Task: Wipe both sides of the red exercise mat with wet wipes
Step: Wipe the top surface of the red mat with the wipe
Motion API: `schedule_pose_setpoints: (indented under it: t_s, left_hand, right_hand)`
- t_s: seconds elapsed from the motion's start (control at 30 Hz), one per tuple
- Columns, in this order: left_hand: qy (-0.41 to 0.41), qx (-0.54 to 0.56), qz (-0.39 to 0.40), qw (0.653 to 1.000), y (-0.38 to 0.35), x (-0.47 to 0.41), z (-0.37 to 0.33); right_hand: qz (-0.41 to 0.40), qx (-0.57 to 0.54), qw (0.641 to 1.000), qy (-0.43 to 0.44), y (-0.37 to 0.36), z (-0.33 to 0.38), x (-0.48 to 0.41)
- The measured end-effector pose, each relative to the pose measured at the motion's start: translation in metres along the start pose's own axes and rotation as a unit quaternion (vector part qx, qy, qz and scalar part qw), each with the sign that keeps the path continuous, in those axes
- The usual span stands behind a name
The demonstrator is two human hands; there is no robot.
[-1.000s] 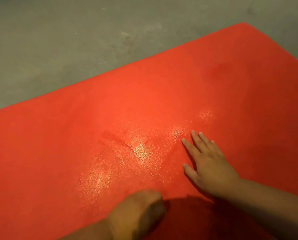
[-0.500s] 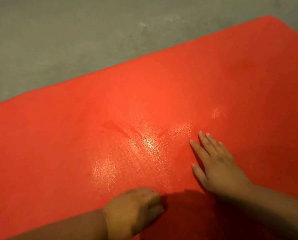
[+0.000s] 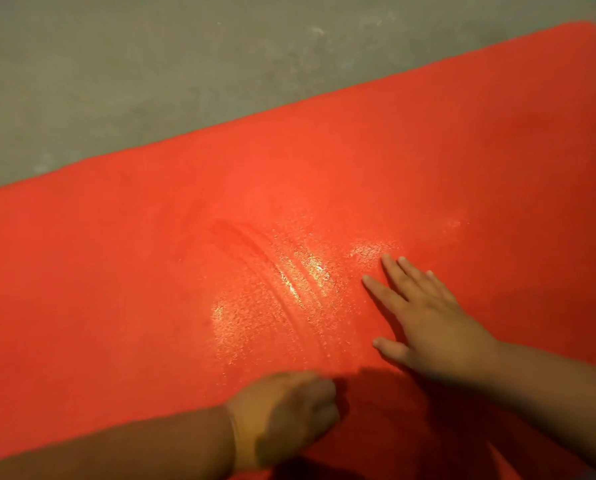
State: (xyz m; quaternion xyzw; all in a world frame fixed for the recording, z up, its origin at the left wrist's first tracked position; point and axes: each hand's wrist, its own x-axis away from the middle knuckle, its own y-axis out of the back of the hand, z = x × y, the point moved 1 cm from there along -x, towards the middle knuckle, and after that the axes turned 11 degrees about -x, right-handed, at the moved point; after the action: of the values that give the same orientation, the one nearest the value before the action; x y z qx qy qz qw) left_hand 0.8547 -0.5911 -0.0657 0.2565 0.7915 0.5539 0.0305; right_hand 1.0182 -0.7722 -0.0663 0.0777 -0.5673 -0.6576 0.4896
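The fingers (image 3: pixel 319 407) of the left hand (image 3: pixel 282 417) are curled tight low against the flat red foam exercise mat (image 3: pixel 109 289), though I cannot tell whether a wet wipe sits under them. The right hand (image 3: pixel 438 330) lies flat, its fingers straight, pressing the mat. Long overlapping passes outward from the glistening wet streaks (image 3: pixel 289 292) would likely serve best, with the flat hand stopping any creep. The mat lies spread on a bare grey concrete floor (image 3: pixel 116 81).
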Motion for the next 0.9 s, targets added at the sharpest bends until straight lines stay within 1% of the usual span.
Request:
schedule_pose_setpoints:
  t_s: [0.03,0.07,0.1,0.17,0.23,0.27,0.3,0.33,0.37,0.4,0.43,0.47,0.5,0.53,0.57,0.6,0.63,0.67,0.7,0.73,0.77,0.8,0.83,0.87,0.9]
  left_hand:
    - [-0.024,-0.04,-0.015,0.999,0.007,-0.002,0.011]
    - [0.001,-0.077,-0.034,0.996,0.015,-0.005,0.032]
    - [0.06,-0.11,-0.079,0.989,0.027,-0.007,0.062]
    - [0.218,-0.165,-0.141,0.952,0.058,-0.004,0.128]
    - [0.327,-0.175,-0.114,0.922,0.079,0.004,0.175]
    - [0.348,-0.164,-0.097,0.918,0.085,0.009,0.18]
    - [0.338,-0.145,-0.074,0.927,0.085,0.017,0.177]
    - [0.307,-0.138,-0.059,0.94,0.078,0.029,0.159]
    - [0.26,-0.136,-0.063,0.954,0.067,0.041,0.136]
    - [0.198,-0.118,-0.071,0.97,0.054,0.054,0.106]
    - [0.126,-0.069,-0.044,0.989,0.04,0.067,0.076]
    - [0.047,-0.051,-0.014,0.997,0.027,0.076,0.059]
    - [-0.023,-0.063,-0.005,0.998,0.016,0.08,0.055]
    - [-0.047,-0.086,-0.013,0.995,0.01,0.08,0.062]
    - [-0.03,-0.105,-0.059,0.992,0.01,0.075,0.081]
    - [0.042,-0.12,-0.109,0.986,0.02,0.069,0.104]
    - [0.159,-0.137,-0.145,0.967,0.032,0.065,0.133]
    - [0.286,-0.128,-0.182,0.932,0.047,0.067,0.163]
    - [0.387,-0.091,-0.213,0.893,0.057,0.072,0.189]
    - [0.456,-0.055,-0.222,0.86,0.061,0.076,0.201]
    - [0.471,-0.038,-0.225,0.852,0.059,0.078,0.195]
    - [0.438,-0.061,-0.211,0.872,0.053,0.079,0.178]
    - [0.358,-0.081,-0.195,0.909,0.042,0.081,0.151]
    - [0.259,-0.083,-0.165,0.948,0.032,0.086,0.117]
    - [0.142,-0.076,-0.13,0.978,0.019,0.094,0.088]
  right_hand:
    - [0.018,0.012,1.0,-0.003,0.004,0.002,-0.002]
    - [0.035,0.017,0.999,-0.005,0.008,0.003,-0.003]
    - [0.055,0.021,0.998,-0.005,0.011,0.006,-0.004]
    - [0.091,0.034,0.995,0.004,0.019,0.017,-0.008]
    - [0.106,0.054,0.993,0.01,0.027,0.03,-0.017]
    - [0.12,0.065,0.991,0.007,0.032,0.038,-0.021]
    - [0.136,0.075,0.988,0.001,0.036,0.047,-0.026]
    - [0.144,0.078,0.987,-0.007,0.038,0.056,-0.033]
    - [0.146,0.076,0.986,-0.013,0.039,0.065,-0.039]
    - [0.149,0.075,0.986,-0.014,0.04,0.075,-0.045]
    - [0.154,0.078,0.985,-0.013,0.038,0.086,-0.05]
    - [0.16,0.083,0.984,-0.016,0.035,0.095,-0.053]
    - [0.165,0.085,0.982,-0.023,0.03,0.101,-0.056]
    - [0.165,0.086,0.982,-0.032,0.026,0.105,-0.057]
    - [0.163,0.092,0.982,-0.036,0.022,0.107,-0.058]
    - [0.159,0.1,0.981,-0.035,0.019,0.106,-0.058]
    - [0.158,0.108,0.981,-0.034,0.018,0.106,-0.057]
    - [0.161,0.113,0.98,-0.036,0.018,0.105,-0.057]
    - [0.165,0.115,0.979,-0.039,0.019,0.106,-0.057]
    - [0.168,0.117,0.978,-0.043,0.02,0.107,-0.058]
    - [0.172,0.122,0.976,-0.048,0.022,0.109,-0.06]
    - [0.176,0.124,0.975,-0.054,0.023,0.113,-0.061]
    - [0.181,0.121,0.974,-0.063,0.024,0.117,-0.061]
    - [0.184,0.114,0.974,-0.072,0.024,0.122,-0.06]
    - [0.188,0.106,0.973,-0.078,0.023,0.128,-0.059]
